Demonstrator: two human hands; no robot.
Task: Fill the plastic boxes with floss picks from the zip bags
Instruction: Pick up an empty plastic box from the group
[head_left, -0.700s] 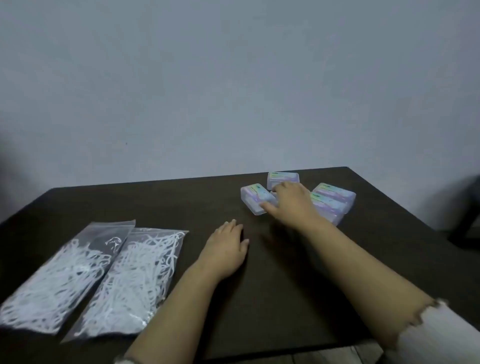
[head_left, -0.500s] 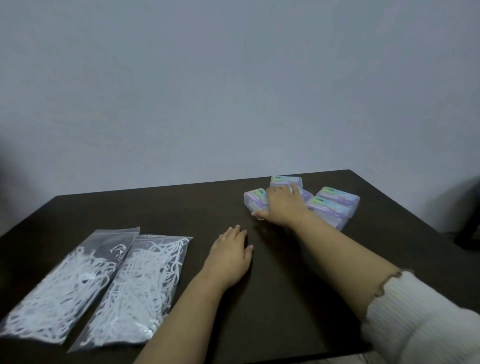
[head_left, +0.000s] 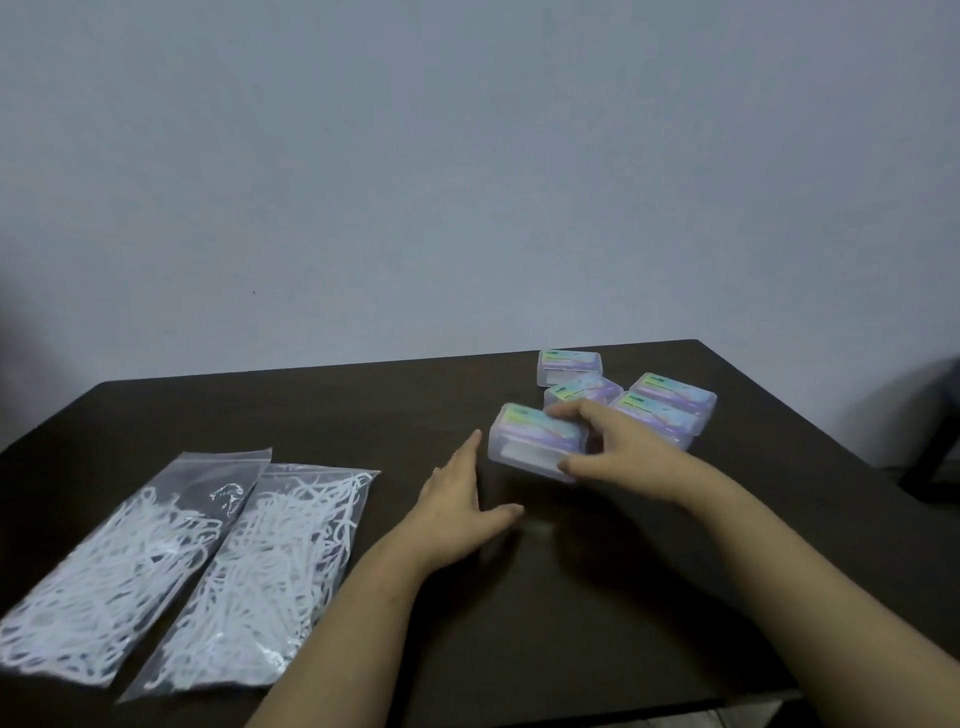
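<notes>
The right hand (head_left: 618, 457) grips one small plastic box (head_left: 537, 441) at its right end, with the fingers (head_left: 571, 413) curled over the far side and the thumb on the near side. The box seems to be lifted a little off the dark surface (head_left: 571, 597), but I cannot tell for sure. Its lid is on, and its long side runs from left to right, tipped a bit. The left hand (head_left: 460, 512) lies flat on the surface just to the left of the box, a little nearer the person, with its fingers straight and together and the thumb out to the side, holding nothing. It is the nearer hand to the free left end of the box, so I think it could reach up and take that end or help open the lid. Four more boxes (head_left: 660, 400) sit close together behind the right hand, near the far right corner, all closed. Two zip bags full of white floss picks lie side by side, well apart on the left: the left bag (head_left: 111, 564) and the right bag (head_left: 265, 571). Both look closed, so no picks are out yet, and I think the filling has not started.
</notes>
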